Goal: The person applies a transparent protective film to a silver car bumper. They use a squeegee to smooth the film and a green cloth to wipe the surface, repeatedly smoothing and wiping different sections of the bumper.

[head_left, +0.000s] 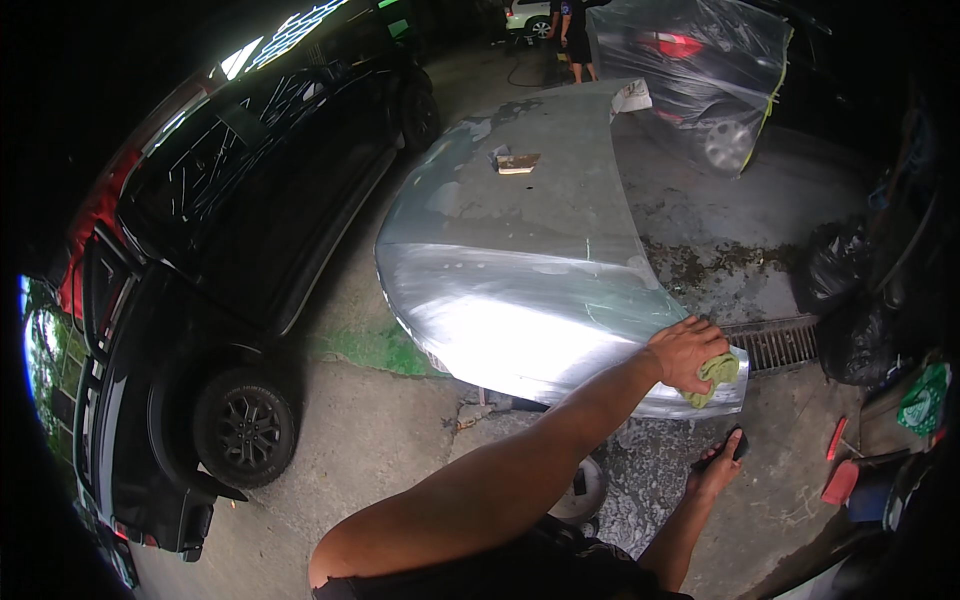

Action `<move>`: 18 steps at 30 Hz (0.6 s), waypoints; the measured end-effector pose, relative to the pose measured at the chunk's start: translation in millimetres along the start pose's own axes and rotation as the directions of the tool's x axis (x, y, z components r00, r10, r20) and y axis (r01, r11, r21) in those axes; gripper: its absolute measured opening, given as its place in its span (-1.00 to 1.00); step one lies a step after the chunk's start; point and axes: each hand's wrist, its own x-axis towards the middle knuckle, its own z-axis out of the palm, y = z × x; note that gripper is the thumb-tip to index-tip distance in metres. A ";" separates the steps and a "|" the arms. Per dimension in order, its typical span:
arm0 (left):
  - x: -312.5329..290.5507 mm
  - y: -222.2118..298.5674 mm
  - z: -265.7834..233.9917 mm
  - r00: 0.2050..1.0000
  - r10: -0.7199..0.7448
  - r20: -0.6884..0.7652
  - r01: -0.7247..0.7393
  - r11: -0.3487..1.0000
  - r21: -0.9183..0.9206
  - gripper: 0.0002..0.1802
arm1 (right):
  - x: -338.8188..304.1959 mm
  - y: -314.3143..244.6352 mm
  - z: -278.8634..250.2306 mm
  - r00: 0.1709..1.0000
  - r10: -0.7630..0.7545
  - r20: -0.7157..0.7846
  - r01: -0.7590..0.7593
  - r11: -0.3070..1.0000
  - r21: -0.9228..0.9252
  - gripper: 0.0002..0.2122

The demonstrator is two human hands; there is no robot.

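Observation:
A large car hood (500, 320), partly bare shiny metal and partly dull grey-green, lies raised in front of me. My left hand (688, 352) reaches across to its near right corner. It is closed over a crumpled yellow-green cloth (716, 378), pressed against the metal. Lower and to the right, off the hood's edge, my right hand (722, 465) is wrapped round a small dark block-like object (736, 446). I cannot make out its exact kind. Farther up on the hood rests a tan and brown block (517, 163) beside a greyish scrap.
A black vehicle (230, 230) stands on the left. A plastic-draped car (700, 90) and a person (577, 40) are at the back. On the right are a floor grate (780, 345) and black bags (850, 300). A bucket (582, 495) stands below the hood, close to me.

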 end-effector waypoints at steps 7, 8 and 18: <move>4.7 0.8 2.3 0.999 0.029 -0.044 -0.028 1.000 0.003 -0.24 | 3.3 -2.4 0.0 1.000 -0.014 -0.009 0.013 1.000 -0.004 -0.68; 3.9 0.6 2.2 0.999 0.024 -0.039 -0.024 1.000 0.002 -0.24 | 3.1 -2.0 0.3 1.000 -0.010 -0.006 0.010 1.000 -0.002 -0.68; 3.6 -0.1 4.0 0.999 0.017 -0.044 -0.017 1.000 0.012 -0.25 | 0.1 1.2 1.7 1.000 0.012 -0.013 -0.012 1.000 -0.004 -0.66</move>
